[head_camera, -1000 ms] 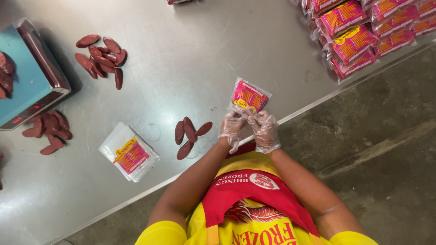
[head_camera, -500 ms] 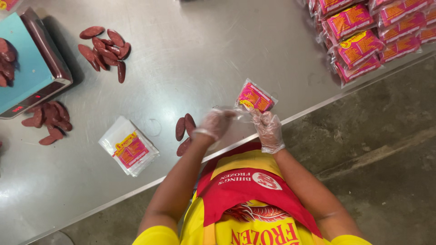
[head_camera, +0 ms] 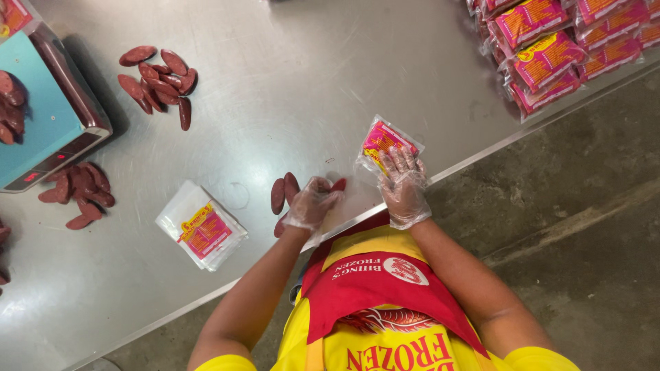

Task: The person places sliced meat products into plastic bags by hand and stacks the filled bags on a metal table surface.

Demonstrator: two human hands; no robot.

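Gripping pink-labelled clear pouch [head_camera: 386,144] near steel table edge [head_camera: 481,148], right hand [head_camera: 402,182] fingers closed on it. Left hand [head_camera: 313,203] fingers curled over dark red sausages [head_camera: 283,192]. Bare tabletop beyond, open room.

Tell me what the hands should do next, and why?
Probably the left hand should pick up one of the dark red sausages it rests on and slip it into the pink packet that the right hand holds on the steel table. The sausages lie right beside that packet.
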